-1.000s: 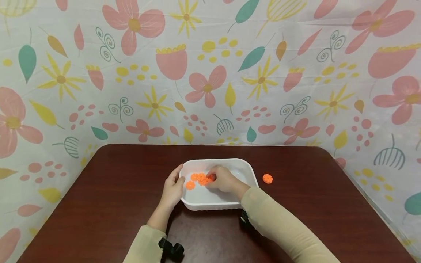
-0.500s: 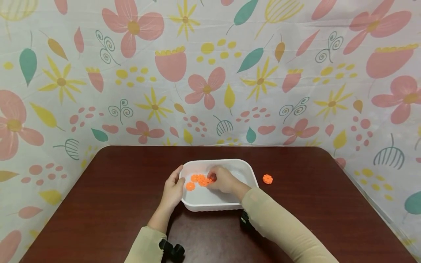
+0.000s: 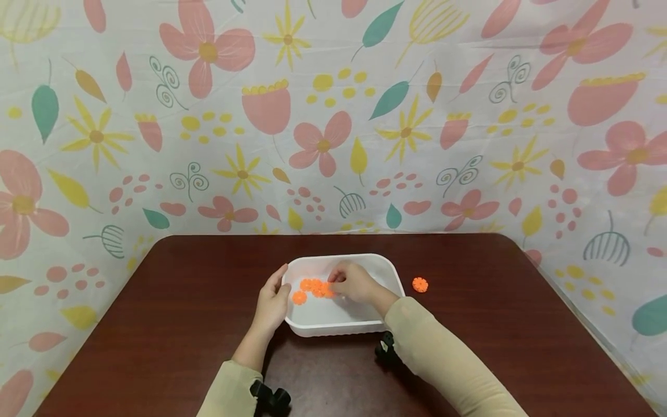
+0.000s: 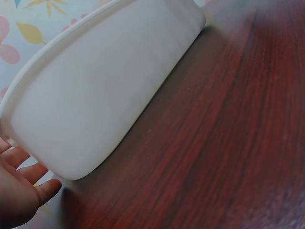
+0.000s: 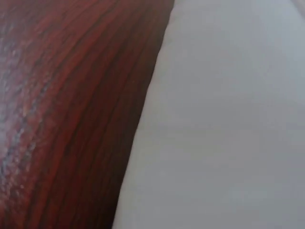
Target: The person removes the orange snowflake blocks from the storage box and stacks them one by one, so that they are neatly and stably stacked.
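A white plastic tray (image 3: 339,331) stands on the dark red-brown table. My left hand (image 3: 272,302) holds the tray's left end, thumb at the rim; the left wrist view shows its fingers (image 4: 34,172) along the outside of that end. My right hand (image 3: 355,284) reaches into the tray and pinches an orange, notched, flower-shaped plastic disc (image 3: 327,290) between thumb and fingertips. Several similar discs (image 3: 311,284) lie close beside it, and a single orange disc (image 3: 299,297) lies apart nearer the left hand. The right wrist view shows the tray's outer wall (image 5: 214,119) but no fingers.
Another orange disc (image 3: 420,284) lies on the table (image 3: 198,301) to the right of the tray. Behind the table's far edge hangs a white cloth (image 3: 323,191) with flowers and leaves. Black camera mounts (image 3: 271,398) sit at both wrists.
The right fingertips have shifted slightly, and the pinched disc now shows more of its face. The left hand stays at the tray's end. The head view has moved a little.
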The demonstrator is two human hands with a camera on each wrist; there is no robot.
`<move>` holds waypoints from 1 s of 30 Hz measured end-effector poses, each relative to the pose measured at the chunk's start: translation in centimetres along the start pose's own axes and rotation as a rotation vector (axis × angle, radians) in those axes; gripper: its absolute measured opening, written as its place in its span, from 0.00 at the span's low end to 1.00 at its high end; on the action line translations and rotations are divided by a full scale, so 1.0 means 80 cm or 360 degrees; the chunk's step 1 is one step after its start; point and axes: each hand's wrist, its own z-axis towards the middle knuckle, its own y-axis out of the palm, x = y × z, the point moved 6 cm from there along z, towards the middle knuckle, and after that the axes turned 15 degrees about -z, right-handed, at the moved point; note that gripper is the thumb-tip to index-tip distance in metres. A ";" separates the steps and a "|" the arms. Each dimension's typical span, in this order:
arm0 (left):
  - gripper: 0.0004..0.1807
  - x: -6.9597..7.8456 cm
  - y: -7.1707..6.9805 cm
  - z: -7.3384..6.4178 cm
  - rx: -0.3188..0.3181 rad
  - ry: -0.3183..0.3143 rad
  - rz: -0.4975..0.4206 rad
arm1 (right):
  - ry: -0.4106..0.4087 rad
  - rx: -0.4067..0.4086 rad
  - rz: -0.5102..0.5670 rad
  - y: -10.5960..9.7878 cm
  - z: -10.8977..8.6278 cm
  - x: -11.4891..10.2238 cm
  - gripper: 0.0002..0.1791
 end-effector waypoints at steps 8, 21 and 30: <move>0.26 -0.002 -0.001 -0.001 -0.0001 -0.0014 0.0016 | -0.0002 0.0015 0.0118 -0.009 -0.004 -0.001 0.04; 0.26 -0.003 0.000 -0.001 -0.0020 -0.0038 -0.0017 | 0.0081 0.0041 0.0303 -0.034 -0.021 0.017 0.09; 0.26 -0.001 0.000 0.000 -0.0021 -0.0023 -0.0035 | 0.0068 0.0103 0.0382 -0.052 -0.029 0.029 0.11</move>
